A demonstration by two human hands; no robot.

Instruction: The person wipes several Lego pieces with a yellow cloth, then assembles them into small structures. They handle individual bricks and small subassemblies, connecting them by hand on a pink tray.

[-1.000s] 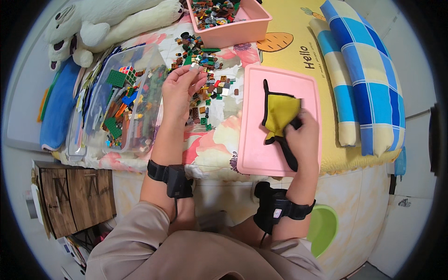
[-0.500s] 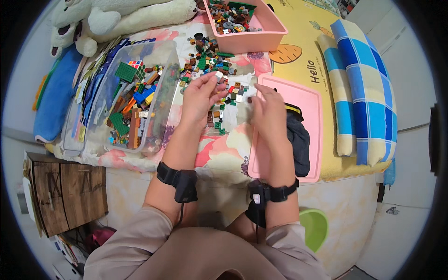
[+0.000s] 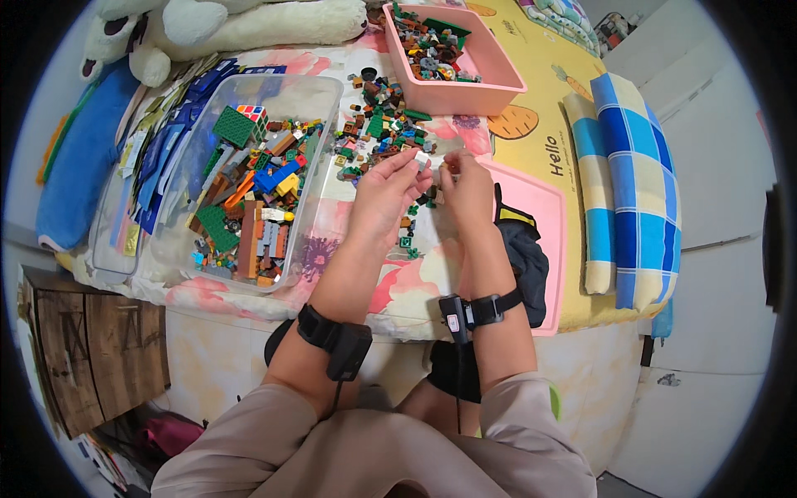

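Between the fingertips of my left hand point(image 3: 382, 197) is a small white toy brick point(image 3: 422, 159). My right hand point(image 3: 470, 192) is close beside it, its thumb and fingers pinched together; what they hold, possibly a small brownish piece, is too small to make out. Both hands are raised over a loose pile of small toy bricks point(image 3: 383, 124) in green, brown, grey and other colours, spread on a flowered cloth point(image 3: 386, 290). My hands hide part of the pile.
Left stands a clear plastic box point(image 3: 286, 270) with larger bricks and a puzzle cube point(image 3: 252, 119). Beyond the pile is a pink bin point(image 3: 465, 98) of bricks. A dark cloth bag point(image 3: 523, 266) lies on a pink lid point(image 3: 554, 249) at right, near checked cushions point(image 3: 643, 191).
My right hand has moved in beside my left and its fingers have closed to a pinch. My left hand still holds the white brick. The view has shifted slightly.
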